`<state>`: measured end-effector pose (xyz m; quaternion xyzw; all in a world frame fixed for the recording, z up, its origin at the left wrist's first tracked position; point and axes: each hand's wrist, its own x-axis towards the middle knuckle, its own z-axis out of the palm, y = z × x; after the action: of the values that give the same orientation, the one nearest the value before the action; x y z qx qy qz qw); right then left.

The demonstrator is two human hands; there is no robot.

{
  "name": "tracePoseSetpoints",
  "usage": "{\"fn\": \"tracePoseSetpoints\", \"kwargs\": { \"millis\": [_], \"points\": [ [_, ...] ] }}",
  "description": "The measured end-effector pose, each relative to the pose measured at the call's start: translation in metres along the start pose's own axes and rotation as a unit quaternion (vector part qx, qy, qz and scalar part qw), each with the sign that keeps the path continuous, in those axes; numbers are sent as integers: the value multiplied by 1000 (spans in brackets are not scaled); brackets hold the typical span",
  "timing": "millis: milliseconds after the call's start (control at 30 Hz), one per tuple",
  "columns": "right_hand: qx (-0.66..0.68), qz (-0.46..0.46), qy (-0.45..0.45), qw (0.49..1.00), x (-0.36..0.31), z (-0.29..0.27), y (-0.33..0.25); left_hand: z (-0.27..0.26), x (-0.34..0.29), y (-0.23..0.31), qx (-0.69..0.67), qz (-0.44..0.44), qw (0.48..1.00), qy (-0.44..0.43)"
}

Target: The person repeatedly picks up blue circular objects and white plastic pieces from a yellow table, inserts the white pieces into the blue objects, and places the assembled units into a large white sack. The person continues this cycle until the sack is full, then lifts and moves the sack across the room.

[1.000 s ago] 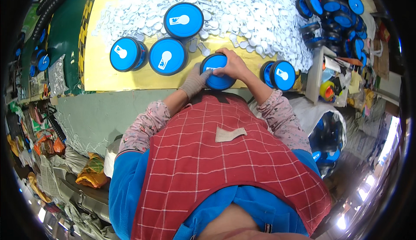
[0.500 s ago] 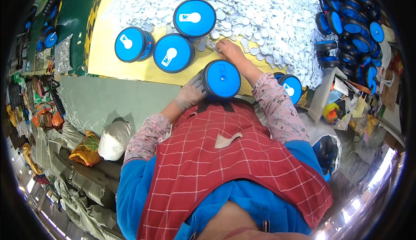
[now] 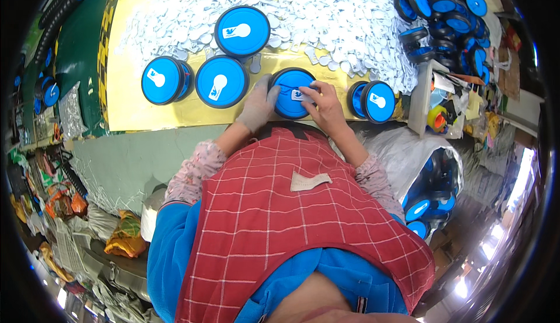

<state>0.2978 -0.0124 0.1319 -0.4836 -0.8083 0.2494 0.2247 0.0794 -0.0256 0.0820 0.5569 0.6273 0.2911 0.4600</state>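
A blue wheel with a black rim rests at the table's near edge, its face turned up. My left hand, in a pale glove, grips its left side, with fingers over the rim. My bare right hand pinches a small white label against the right part of the wheel's face. To the left, three labelled pieces are near: a wheel, another wheel behind it, and a wheel pair. Another labelled pair is to the right of my right hand.
White labels cover much of the yellow tabletop. More blue and black wheels are heaped at the far right. A white box holds odds and ends. An open plastic sack of wheels stands below right.
My right hand has come from the label pile to the wheel's face with a label. The wheel, held by my left hand, now sits lower on the table edge. The view has shifted.
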Motion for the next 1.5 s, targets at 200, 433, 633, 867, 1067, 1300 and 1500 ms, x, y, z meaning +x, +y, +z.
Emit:
{"fn": "tracePoseSetpoints", "kwargs": {
  "millis": [200,433,633,867,1067,1300,1500],
  "points": [
    [-3,-10,42,999,-6,10,-8,9,29,-34,-415,-167,881,-154],
    [-67,45,84,993,10,42,-28,4,21,-35,-224,-83,956,-169],
    [29,215,-41,975,33,39,7,10,23,-39,-119,-15,986,-116],
    [149,161,-64,974,46,-1,68,14,28,-15,-246,-77,958,-125],
    [-33,269,341,900,84,-161,321,-4,112,71,-409,-54,911,18],
    [-143,291,290,900,111,-188,390,-13,202,52,13,-98,976,192],
    [6,169,353,920,79,-185,273,23,110,95,123,255,948,148]
  ]
}}
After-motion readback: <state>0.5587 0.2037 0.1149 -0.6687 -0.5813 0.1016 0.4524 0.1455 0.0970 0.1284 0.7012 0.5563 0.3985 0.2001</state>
